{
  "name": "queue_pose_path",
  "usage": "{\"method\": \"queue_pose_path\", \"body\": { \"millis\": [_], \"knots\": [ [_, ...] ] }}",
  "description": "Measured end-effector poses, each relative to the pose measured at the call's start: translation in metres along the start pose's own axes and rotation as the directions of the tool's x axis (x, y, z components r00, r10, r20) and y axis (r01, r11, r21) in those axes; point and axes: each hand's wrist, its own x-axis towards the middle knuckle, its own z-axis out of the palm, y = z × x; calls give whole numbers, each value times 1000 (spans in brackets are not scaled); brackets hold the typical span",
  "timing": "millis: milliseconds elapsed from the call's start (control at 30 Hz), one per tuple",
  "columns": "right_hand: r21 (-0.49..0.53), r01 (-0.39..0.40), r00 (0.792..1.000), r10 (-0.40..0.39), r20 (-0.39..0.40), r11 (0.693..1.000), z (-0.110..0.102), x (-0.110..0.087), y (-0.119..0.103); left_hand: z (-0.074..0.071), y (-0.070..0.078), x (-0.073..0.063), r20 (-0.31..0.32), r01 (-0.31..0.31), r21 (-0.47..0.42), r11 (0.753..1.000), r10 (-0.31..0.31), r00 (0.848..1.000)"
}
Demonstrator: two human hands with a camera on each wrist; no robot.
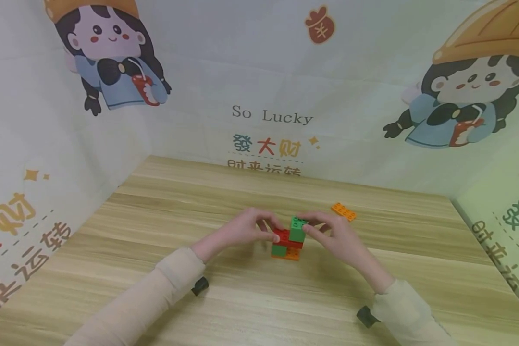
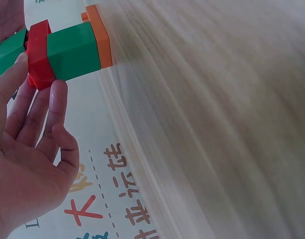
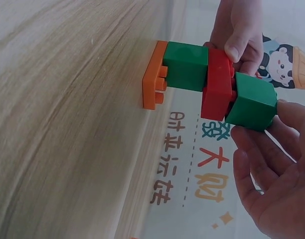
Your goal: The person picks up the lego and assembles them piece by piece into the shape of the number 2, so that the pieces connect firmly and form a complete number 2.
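The wooden worktop (image 1: 242,302) carries the stack (image 3: 186,67): the fingers of my left hand (image 1: 244,228) pinch its red brick (image 3: 217,97), while my right hand (image 1: 339,235) grips the top green block (image 3: 253,102) above. I'd square that over the studs (image 3: 232,72), then press straight down.

My wood-grain counter (image 1: 398,230) has pale printed cloth (image 1: 207,57) rising along its far, left and right sides. On the cloth I see a cartoon figure (image 1: 127,82) far left, a second figure (image 1: 441,126) far right, and between them a red pouch (image 1: 321,28) and "So Lucky" lettering (image 1: 265,115).
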Motion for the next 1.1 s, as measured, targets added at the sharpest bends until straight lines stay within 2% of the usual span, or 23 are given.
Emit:
{"method": "queue_pose_path", "body": {
  "millis": [300,767,1100],
  "knots": [
    [4,8,1000,-8,7,1000,-1,0,0,0,0,0,-10,-14,5,1000,14,1000],
    [4,10,1000,-10,18,1000,-2,-1,0,2,-4,1,-12,-4,17,1000,4,1000],
    [-11,27,999,-26,29,1000,-3,1,-2,0,-2,0,-3,11,10,1000,-11,1000]
  ]
}}
